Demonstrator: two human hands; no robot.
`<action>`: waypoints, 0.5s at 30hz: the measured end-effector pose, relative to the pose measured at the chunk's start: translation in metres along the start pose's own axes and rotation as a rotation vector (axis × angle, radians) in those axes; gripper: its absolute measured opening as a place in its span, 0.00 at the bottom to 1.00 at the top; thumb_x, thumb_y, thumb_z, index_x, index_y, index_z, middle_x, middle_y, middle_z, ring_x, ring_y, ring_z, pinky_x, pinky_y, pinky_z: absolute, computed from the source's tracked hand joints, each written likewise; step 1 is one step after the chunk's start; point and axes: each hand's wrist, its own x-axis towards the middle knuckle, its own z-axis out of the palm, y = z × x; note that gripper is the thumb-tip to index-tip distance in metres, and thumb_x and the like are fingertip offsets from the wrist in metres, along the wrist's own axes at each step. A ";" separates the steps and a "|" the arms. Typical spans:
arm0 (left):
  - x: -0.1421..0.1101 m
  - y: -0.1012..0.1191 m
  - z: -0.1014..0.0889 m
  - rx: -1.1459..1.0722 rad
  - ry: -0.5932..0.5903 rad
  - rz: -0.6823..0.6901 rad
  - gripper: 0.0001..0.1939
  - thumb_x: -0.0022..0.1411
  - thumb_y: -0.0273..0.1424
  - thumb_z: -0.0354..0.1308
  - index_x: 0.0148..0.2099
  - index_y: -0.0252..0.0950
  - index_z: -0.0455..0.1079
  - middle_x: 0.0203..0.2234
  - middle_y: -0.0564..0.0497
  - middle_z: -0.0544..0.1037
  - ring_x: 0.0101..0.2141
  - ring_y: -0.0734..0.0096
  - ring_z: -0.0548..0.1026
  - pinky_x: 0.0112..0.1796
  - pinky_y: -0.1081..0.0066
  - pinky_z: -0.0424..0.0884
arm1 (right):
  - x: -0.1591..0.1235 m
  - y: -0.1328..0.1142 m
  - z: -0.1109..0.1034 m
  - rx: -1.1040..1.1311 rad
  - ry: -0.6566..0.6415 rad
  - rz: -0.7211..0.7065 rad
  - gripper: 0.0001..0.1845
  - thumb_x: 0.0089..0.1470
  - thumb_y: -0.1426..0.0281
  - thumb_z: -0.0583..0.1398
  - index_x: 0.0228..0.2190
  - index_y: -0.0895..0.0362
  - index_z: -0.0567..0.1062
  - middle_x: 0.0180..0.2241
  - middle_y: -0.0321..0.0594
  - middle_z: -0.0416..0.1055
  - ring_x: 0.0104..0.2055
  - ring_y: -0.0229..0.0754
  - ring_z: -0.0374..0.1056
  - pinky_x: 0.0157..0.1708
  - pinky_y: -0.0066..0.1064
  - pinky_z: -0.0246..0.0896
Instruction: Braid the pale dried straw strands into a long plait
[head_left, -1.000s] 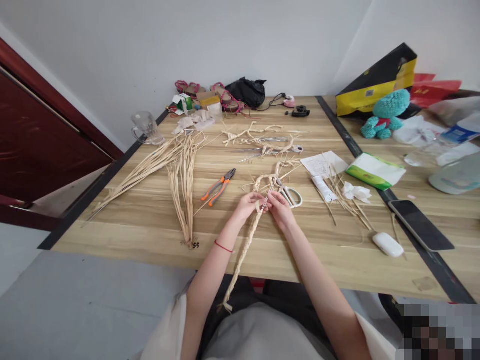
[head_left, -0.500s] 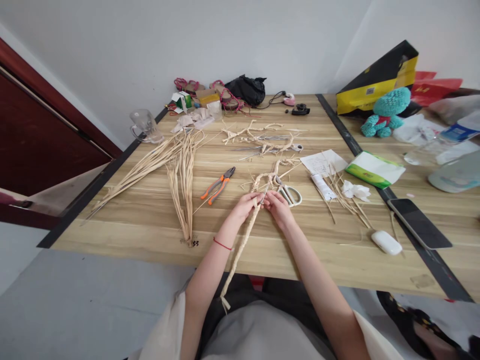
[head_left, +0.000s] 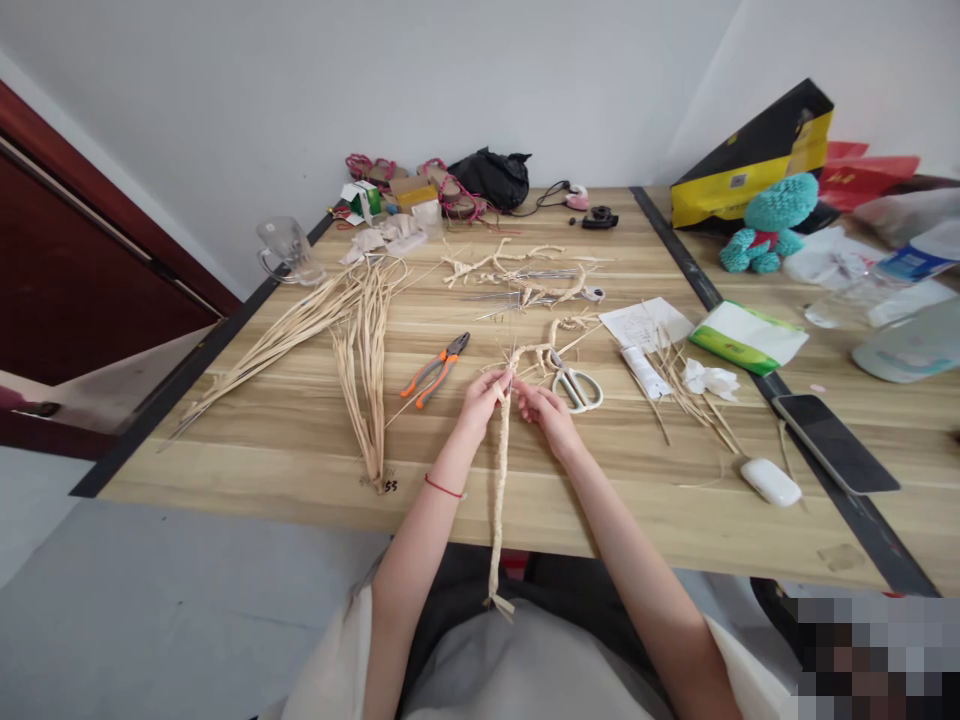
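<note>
My left hand (head_left: 486,398) is closed on a straw-wrapped stem (head_left: 499,480). The stem hangs down past the table's front edge, and its frayed lower tip is over my lap. Thin wire ends stick up from the fingertips. Close by on the right, my right hand (head_left: 550,415) has its fingers curled together beside the stem; whatever they pinch is too small to make out. Just beyond the hands lies another crooked straw-wrapped piece (head_left: 559,335). Scissors (head_left: 583,390) with pale handles rest by my right hand. Pliers (head_left: 437,370) with orange grips lie left of my left hand.
Bundles of dry straw (head_left: 367,370) spread over the left side. Wrapped branches (head_left: 517,262) and wires lie farther back. A glass mug (head_left: 289,250) stands at the left edge. To the right are a paper sheet (head_left: 646,322), a tissue pack (head_left: 750,337), a white case (head_left: 771,481) and a phone (head_left: 836,443).
The wrapped stem has swung from a slant to nearly upright, its lower tip moving right. My left hand has shifted slightly left, and my right fingers have drawn a little away from the left fingertips.
</note>
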 end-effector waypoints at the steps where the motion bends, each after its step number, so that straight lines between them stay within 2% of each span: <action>1: -0.001 0.001 0.001 0.000 -0.002 -0.005 0.14 0.50 0.38 0.62 0.35 0.34 0.72 0.29 0.49 0.77 0.31 0.72 0.73 0.33 0.73 0.66 | 0.000 0.001 -0.001 0.004 -0.002 0.001 0.13 0.45 0.59 0.61 0.28 0.56 0.76 0.24 0.36 0.67 0.22 0.33 0.58 0.23 0.27 0.53; 8: -0.006 0.009 0.006 0.045 -0.024 -0.062 0.16 0.49 0.40 0.62 0.35 0.33 0.70 0.29 0.47 0.78 0.31 0.68 0.75 0.33 0.71 0.67 | -0.001 0.002 0.001 -0.055 0.010 -0.045 0.14 0.41 0.59 0.64 0.27 0.56 0.77 0.22 0.36 0.68 0.22 0.33 0.58 0.23 0.27 0.54; 15: -0.008 0.014 0.011 0.064 -0.039 -0.028 0.16 0.47 0.40 0.63 0.33 0.33 0.69 0.27 0.48 0.77 0.30 0.70 0.74 0.33 0.71 0.66 | -0.003 -0.002 0.003 -0.072 0.058 -0.059 0.14 0.40 0.58 0.65 0.23 0.56 0.76 0.20 0.35 0.67 0.20 0.33 0.57 0.22 0.27 0.53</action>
